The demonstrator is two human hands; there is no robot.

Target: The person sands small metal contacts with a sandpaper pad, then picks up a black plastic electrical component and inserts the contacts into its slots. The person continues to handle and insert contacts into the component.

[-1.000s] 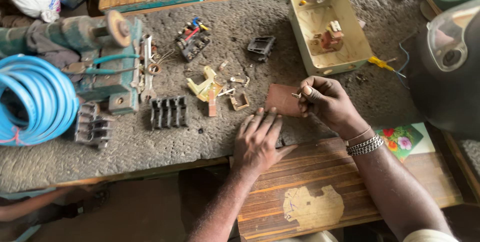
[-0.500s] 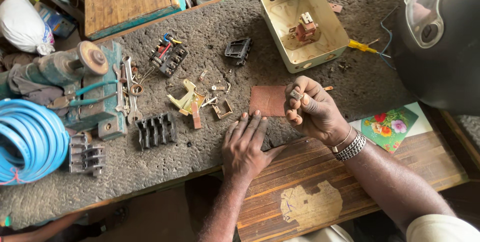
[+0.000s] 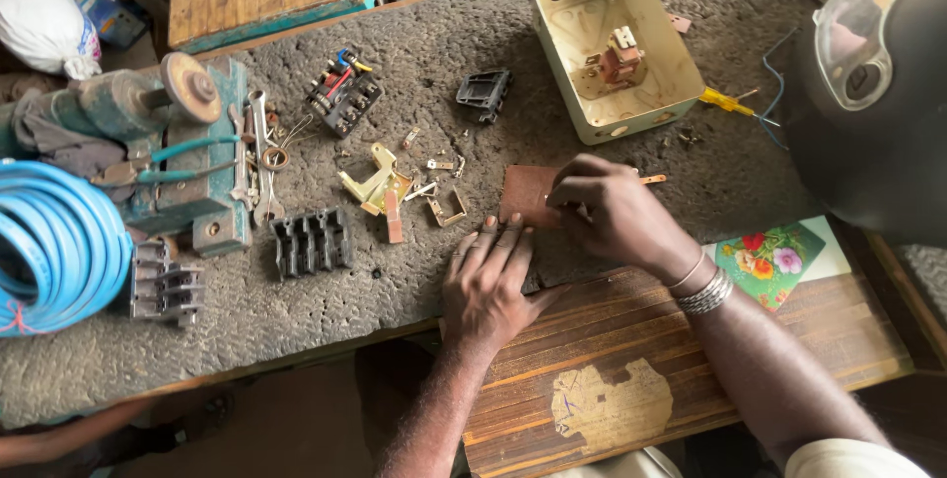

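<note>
Both forearms are bare — no gloves, no watch. The right hand (image 3: 614, 214) has a stack of thin silver bangles (image 3: 703, 289) at its wrist, toward five o'clock, and a pale sleeve edge (image 3: 848, 458) farther up the arm. The left hand (image 3: 490, 282) wears nothing — its nails short.

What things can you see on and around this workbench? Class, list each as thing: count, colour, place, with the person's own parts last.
brown plate: one, reddish brown, bench centre, under both hands
metal box: one, cream, open, top right
black slotted blocks: one, black, left of centre
wired terminal block: one, black with coloured wires, upper centre
small brass parts: several, yellowish, centre
bench grinder: one, teal, left
hose coil: one, blue, far left
screwdriver: one, yellow handle, right of box
wooden board: one, striped brown, bottom
flower card: one, green, right
left hand: flat, its fingers at the plate's lower edge
right hand: on the plate's right edge, bangles on wrist
</note>
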